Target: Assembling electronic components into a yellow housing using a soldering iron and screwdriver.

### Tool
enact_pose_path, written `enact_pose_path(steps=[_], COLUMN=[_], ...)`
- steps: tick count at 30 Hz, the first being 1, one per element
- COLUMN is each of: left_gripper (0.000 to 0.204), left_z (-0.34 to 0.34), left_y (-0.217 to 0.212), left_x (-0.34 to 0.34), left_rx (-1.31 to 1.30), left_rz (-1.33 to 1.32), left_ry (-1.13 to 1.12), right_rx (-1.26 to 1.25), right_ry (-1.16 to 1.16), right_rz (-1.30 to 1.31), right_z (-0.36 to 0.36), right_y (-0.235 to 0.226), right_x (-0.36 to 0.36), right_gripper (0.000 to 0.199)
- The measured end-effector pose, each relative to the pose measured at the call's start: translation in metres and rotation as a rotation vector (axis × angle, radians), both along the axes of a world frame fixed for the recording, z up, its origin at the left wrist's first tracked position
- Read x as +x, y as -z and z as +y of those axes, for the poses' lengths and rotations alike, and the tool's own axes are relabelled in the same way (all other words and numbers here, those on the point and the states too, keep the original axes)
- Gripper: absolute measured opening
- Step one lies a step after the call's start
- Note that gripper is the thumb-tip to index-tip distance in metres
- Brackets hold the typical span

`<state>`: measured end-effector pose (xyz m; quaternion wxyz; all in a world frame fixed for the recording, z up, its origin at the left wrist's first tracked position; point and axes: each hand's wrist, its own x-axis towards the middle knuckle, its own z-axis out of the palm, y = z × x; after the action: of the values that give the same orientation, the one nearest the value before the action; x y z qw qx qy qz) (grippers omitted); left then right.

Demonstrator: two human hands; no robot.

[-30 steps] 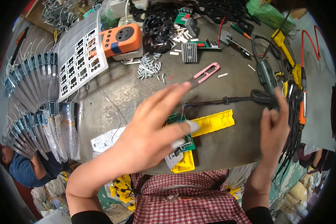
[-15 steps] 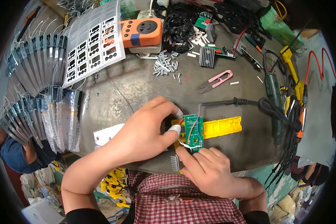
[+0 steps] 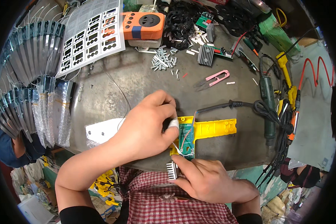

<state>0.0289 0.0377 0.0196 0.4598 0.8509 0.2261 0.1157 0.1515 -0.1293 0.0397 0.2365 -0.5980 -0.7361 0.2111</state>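
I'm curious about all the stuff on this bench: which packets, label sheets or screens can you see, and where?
Sticker sheet: far left of the bench, flat, white with rows of black and a few orange shapes.
Clear plastic packets: left edge, overlapping rows, shiny, holding dark grey strips.
Screens: none visible.

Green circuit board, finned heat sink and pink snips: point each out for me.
green circuit board [image 3: 186, 137], head view, middle of its face.
finned heat sink [image 3: 172, 170], head view, on its fins by the right hand [image 3: 209, 183].
pink snips [image 3: 217, 77], head view, on the pink handle.
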Motion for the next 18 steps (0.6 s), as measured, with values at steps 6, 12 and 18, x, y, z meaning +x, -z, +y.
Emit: enact_pose_path(steps=[6, 12, 18], left_gripper=[0.034, 0.056, 0.048], left_z=[-0.002, 0.011, -0.001], left_y=[-0.002, -0.023, 0.006], left_x=[-0.006, -0.031, -0.031], left_rx=[0.148, 0.399, 0.429], left_rz=[0.009, 0.166, 0.019], left_ry=[-0.047, 0.418, 0.289], right_rx=[-0.115, -0.155, -0.412], right_ry=[-0.089, -0.067, 0.106], right_rz=[0.009, -0.021, 0.304], right_z=[0.008, 0.01, -0.004], right_y=[-0.009, -0.005, -0.004], right_x=[0.003, 0.002, 0.002], right_gripper=[0.046, 0.045, 0.054])
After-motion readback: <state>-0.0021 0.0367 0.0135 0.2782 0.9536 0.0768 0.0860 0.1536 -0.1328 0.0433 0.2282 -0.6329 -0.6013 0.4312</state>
